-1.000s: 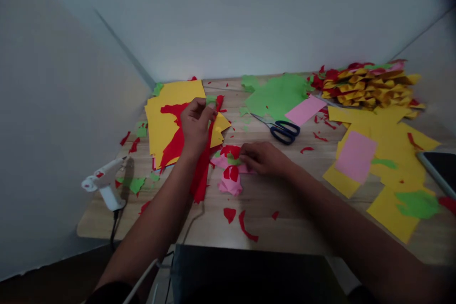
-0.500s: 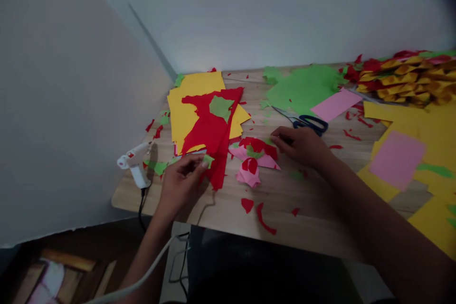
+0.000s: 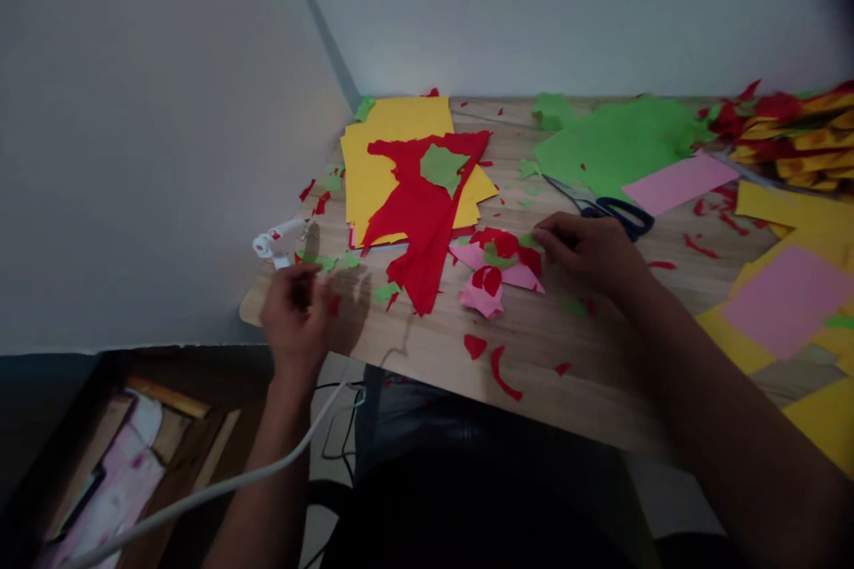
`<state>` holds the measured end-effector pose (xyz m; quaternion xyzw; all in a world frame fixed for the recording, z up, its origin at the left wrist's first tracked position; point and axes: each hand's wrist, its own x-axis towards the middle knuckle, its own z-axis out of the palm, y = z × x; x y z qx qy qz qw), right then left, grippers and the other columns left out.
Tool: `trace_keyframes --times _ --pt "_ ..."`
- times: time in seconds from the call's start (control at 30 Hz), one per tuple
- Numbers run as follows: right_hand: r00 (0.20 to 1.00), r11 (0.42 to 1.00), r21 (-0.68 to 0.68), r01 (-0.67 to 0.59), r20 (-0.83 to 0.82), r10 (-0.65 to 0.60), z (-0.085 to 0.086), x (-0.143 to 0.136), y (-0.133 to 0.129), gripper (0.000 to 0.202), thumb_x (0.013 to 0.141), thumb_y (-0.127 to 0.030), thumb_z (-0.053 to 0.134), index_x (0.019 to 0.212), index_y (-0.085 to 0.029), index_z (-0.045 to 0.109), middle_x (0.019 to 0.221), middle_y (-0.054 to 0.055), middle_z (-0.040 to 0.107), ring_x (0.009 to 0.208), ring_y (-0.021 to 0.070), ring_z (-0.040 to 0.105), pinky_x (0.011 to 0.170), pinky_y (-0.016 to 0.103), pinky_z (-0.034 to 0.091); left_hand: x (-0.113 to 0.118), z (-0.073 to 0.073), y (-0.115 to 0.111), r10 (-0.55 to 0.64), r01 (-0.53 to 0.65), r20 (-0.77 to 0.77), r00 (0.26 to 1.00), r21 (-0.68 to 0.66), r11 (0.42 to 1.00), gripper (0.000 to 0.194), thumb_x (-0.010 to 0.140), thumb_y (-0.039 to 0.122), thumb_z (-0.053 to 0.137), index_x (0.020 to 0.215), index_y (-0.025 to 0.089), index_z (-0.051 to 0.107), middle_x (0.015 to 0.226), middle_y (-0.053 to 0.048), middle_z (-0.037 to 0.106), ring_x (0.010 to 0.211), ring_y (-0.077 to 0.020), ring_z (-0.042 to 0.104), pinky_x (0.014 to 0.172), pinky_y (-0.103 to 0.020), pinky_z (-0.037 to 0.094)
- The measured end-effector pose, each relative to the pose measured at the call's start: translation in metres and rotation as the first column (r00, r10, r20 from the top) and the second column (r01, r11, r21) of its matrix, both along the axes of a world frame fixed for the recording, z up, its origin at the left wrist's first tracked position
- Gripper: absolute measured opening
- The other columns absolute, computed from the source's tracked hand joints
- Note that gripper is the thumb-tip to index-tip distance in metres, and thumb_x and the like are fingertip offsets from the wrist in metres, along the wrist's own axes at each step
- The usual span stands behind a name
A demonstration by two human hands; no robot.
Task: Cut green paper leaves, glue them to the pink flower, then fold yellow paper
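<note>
Layered pink, red and green paper piece lies on wood-grain table, upper right edge at right hand's bunched fingertips. Left hand curls near white glue gun. Either grip: cannot tell.

Left hand curled, grip unclear in dimness; right hand pinched

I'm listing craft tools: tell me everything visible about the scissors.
The scissors have dark blue looped handles and metallic-looking blades, seemingly closed or nearly so. They lie flat on the table, tips pointing left and away, between the green paper and the right hand, which partly hides the handles; contact is unclear.
</note>
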<state>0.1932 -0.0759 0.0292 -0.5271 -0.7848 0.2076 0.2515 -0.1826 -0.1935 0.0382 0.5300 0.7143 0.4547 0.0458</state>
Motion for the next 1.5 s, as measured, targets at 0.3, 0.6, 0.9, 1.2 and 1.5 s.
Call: trace_keyframes --times 0.3,0.6,0.9,1.2,1.5 --pt "0.972 0.972 -0.023 -0.234 -0.035 0.233 0.008 0.0 -0.002 0.035 0.089 -0.043 0.052 0.064 -0.02 0.061 0.047 -0.004 0.046 0.044 0.0099 0.037 0.051 0.027 0.028 -0.083 -0.006 0.014 0.187 -0.154 0.176 0.966 -0.184 0.971 0.048 0.06 0.041 0.087 0.093 0.026 0.055 0.087 0.005 0.066 0.076 -0.0202 0.061 0.063 -0.034 0.046" --pt "0.977 0.98 0.01 -0.197 0.089 0.195 0.005 -0.002 -0.001 0.029 0.087 -0.044 0.056 0.091 -0.02 0.072 0.054 -0.003 0.056 0.048 0.0124 0.047 0.053 0.026 0.028 -0.081 -0.021 0.029 0.223 -0.187 0.142 0.964 -0.231 0.955 0.04 0.058 0.039 0.087 0.087 0.022 0.066 0.072 0.005 0.068 0.062 -0.0152 0.059 0.056 -0.029 0.044" --pt "0.967 0.971 -0.02 -0.24 -0.095 0.237 0.036 -0.031 -0.035 0.03 0.087 -0.039 0.066 0.112 -0.023 0.07 0.077 0.001 0.069 0.065 0.0158 0.06 0.064 0.029 0.043 0.019 0.059 0.029 -0.151 0.156 0.068 0.986 -0.079 0.985 0.038 0.063 0.041 0.088 0.094 0.021 0.076 0.084 -0.004 0.077 0.067 -0.0208 0.066 0.058 -0.031 0.048" --pt "0.55 0.969 -0.216 0.121 -0.798 -0.246 0.039 -0.085 -0.091 0.043 0.096 -0.055 0.05 0.129 -0.029 0.053 0.122 0.009 0.062 0.112 0.0247 0.062 0.087 0.039 0.056 0.166 0.072 0.043 -0.731 0.718 -0.258 0.631 -0.163 0.677 0.016 0.091 0.032 0.065 0.104 0.024 0.069 0.077 -0.003 0.068 0.069 -0.0218 0.064 0.063 -0.033 0.048" --pt "0.444 0.842 -0.534 0.081 -0.737 -0.51 0.019 -0.023 -0.147 0.021 0.089 -0.044 0.064 0.089 -0.027 0.051 0.055 -0.007 0.043 0.044 0.0126 0.041 0.041 0.027 0.035 0.162 0.017 0.157 -0.975 0.97 -0.113 0.192 -0.127 0.206 0.019 0.086 0.032 0.071 0.102 0.022 0.072 0.109 -0.008 0.072 0.106 -0.0236 0.064 0.096 -0.038 0.047"
